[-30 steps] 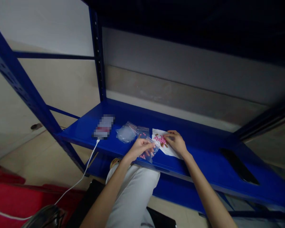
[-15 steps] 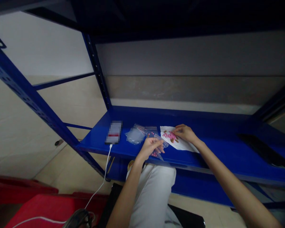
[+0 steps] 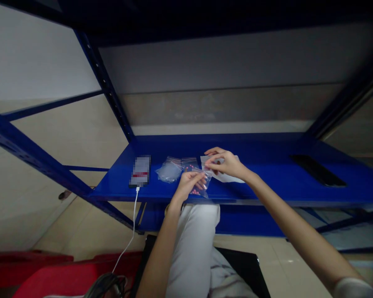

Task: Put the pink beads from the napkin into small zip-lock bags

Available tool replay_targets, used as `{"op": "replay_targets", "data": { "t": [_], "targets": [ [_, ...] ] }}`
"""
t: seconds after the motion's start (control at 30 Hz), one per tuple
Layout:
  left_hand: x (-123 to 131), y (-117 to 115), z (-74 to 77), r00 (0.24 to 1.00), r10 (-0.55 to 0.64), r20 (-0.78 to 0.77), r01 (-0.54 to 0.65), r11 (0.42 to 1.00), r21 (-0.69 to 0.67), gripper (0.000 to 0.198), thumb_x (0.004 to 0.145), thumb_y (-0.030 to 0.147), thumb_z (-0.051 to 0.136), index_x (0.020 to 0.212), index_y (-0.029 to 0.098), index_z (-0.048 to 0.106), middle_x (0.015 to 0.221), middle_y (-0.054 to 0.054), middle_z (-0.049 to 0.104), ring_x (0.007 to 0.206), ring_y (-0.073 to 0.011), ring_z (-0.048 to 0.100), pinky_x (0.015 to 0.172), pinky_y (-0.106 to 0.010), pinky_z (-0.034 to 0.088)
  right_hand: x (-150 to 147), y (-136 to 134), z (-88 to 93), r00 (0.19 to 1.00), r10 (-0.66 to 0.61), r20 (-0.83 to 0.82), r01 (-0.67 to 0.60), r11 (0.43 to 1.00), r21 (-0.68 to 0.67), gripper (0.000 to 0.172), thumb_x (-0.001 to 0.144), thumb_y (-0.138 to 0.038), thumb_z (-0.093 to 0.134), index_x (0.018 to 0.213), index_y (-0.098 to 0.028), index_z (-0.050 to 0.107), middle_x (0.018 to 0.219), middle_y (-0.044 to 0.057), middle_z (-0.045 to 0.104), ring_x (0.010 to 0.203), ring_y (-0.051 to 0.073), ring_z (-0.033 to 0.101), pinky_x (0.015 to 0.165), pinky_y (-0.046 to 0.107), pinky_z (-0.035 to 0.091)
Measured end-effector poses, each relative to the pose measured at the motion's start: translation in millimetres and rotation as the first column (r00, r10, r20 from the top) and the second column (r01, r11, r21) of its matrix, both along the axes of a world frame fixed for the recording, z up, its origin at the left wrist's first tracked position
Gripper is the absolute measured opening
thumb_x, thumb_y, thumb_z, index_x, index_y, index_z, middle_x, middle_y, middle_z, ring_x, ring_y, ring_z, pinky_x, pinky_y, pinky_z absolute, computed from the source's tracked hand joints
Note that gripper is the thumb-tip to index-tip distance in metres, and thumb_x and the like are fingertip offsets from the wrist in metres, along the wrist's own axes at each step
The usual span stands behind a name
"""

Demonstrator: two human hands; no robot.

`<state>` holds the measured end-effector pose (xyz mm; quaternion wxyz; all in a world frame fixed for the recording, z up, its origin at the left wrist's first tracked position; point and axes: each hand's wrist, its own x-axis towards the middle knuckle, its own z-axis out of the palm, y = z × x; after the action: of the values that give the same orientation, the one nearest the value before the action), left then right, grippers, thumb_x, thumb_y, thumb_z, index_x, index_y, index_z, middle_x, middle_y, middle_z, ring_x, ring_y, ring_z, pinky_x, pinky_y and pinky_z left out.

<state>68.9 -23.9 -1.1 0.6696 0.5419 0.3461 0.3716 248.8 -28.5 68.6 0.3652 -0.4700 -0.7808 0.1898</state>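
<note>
The shelf [image 3: 264, 153] looks like painted metal, smooth with a soft sheen. Thin, clear plastic forms the filled pouch [image 3: 207, 185], its film glossy and creased, and the pile of bags [image 3: 169, 172] has the same crinkled shine. The pink pellets [image 3: 195, 192] look smooth. The white sheet [image 3: 228, 178] appears to be matt paper. Matt cloth makes up the pale trousers [image 3: 191, 248]; the white cable [image 3: 134, 221] looks like smooth plastic. The floor [image 3: 287, 258] has a glossy finish.

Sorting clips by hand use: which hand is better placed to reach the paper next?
Probably the right hand: it is over the white paper, while the left hand is holding a clear bag.
</note>
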Motion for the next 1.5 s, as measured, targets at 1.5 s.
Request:
{"op": "replay_targets", "data": {
  "t": [1.5],
  "targets": [
    [0,-3,3.8,0.993,0.105,0.058,-0.106,0.994,0.027,0.039,0.065,0.048,0.066,0.073,0.009,0.063,0.059,-0.006,0.066,0.049,-0.0123,0.061,0.046,-0.020,0.046,47,-15,-43.7,0.886,-0.426,-0.181,0.434,0.901,0.008,0.028,0.075,-0.039,0.058,0.089,-0.016,0.069,0.091,0.009,0.069,0.074,0.019,0.063,0.063,0.028,0.048]
  ]
}}
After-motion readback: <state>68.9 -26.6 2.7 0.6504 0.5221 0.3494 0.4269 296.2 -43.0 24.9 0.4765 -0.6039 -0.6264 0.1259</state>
